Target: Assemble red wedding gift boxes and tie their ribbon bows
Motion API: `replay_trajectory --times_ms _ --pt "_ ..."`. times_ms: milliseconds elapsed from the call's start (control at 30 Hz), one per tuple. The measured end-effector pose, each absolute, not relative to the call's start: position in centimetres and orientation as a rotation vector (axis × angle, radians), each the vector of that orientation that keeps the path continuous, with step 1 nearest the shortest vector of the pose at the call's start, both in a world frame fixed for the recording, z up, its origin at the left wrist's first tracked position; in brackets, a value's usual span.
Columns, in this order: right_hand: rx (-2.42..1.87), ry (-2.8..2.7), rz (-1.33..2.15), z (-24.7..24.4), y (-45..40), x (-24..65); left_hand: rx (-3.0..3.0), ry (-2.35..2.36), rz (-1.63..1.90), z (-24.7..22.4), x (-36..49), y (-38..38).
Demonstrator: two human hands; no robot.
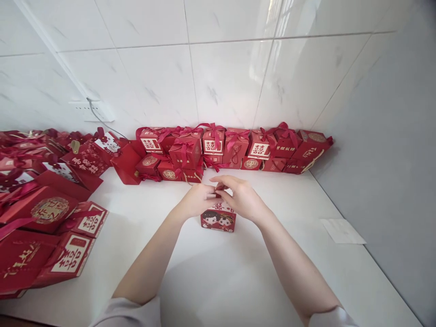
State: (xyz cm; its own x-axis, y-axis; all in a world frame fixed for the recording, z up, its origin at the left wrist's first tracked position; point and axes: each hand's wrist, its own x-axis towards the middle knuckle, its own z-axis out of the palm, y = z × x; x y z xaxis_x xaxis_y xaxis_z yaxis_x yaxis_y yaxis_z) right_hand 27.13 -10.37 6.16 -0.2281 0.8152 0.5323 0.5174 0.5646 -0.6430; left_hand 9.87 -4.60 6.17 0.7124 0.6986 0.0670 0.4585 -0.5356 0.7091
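A small red gift box with two cartoon figures on its front stands upright on the white table, with white panels and a red character on its upper part. Both hands meet at its top, around a dark red tab or closure that is partly hidden by the fingers. My left hand is closed, its fingertips pinching the box top from the left. From the right, my right hand grips the same spot between thumb and fingers, its index finger arched above.
Behind the box, a stacked row of red gift boxes with ribbons lines the tiled wall. More red boxes crowd the table's left side. A white paper lies at the right by a grey panel. A socket with a cable is on the wall.
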Motion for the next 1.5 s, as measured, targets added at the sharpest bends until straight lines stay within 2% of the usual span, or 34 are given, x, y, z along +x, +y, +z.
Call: replay_trajectory --times_ms 233,500,833,1100,1333,1500 --pt "-1.174 -1.830 0.448 6.7 -10.7 28.5 2.134 0.866 0.583 6.4 9.9 -5.3" --pt "-1.411 -2.101 0.508 6.7 -10.7 29.6 2.482 1.053 0.458 7.3 9.8 -5.8" --pt "-1.370 -2.127 0.513 6.7 -10.8 29.4 2.536 0.936 0.330 7.5 9.1 -5.3" --pt "-1.337 -2.255 0.325 6.4 -10.4 29.4 2.731 0.858 0.340 7.3 9.1 -4.9" --pt "-1.269 -2.125 0.444 6.8 -10.4 29.8 2.370 0.791 0.434 7.4 8.5 -4.0" --pt "-1.154 -1.455 0.724 7.4 -10.4 30.4 1.848 0.773 0.550 8.2 8.1 -4.3"
